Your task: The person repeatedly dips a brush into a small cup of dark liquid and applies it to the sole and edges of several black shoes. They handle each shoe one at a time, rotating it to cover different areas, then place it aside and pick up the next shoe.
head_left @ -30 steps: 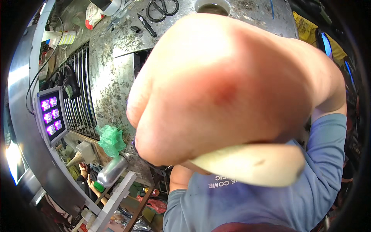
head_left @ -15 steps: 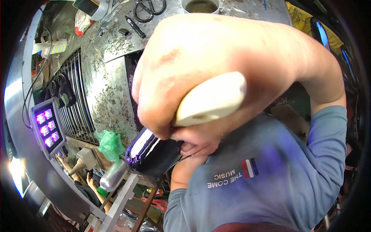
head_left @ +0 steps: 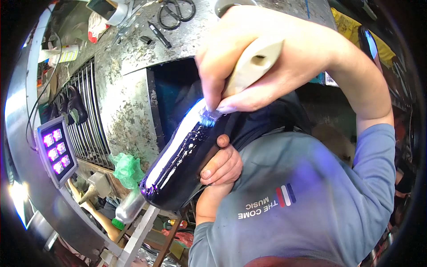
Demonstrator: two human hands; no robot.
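Note:
My right hand (head_left: 267,66) pinches a paintbrush by its cream handle (head_left: 253,66), which has a hole near its end. The brush's bristles (head_left: 208,120) touch the sole side of a glossy black shoe (head_left: 189,167). A bright white band runs along the shoe, with wet-looking shiny streaks beside it. Whether the band is the sole's colour or a reflection, I cannot tell. My left hand (head_left: 224,164) grips the shoe from its near side, the thumb uppermost; part of its fingers are hidden. The shoe tilts with its rounded end toward the lower left.
A metal workbench (head_left: 124,98) holds scissors (head_left: 177,13), a black marker (head_left: 159,34) and a bowl (head_left: 231,5). A lit purple lamp (head_left: 55,151) stands at left. Beside the shoe are a green plastic bag (head_left: 126,170) and a clear bottle (head_left: 130,207). Another person's arm (head_left: 100,218) shows below.
My right hand has moved up and away from the shoe's rounded end, carrying the brush along the shoe. More of the shoe and my left hand now shows.

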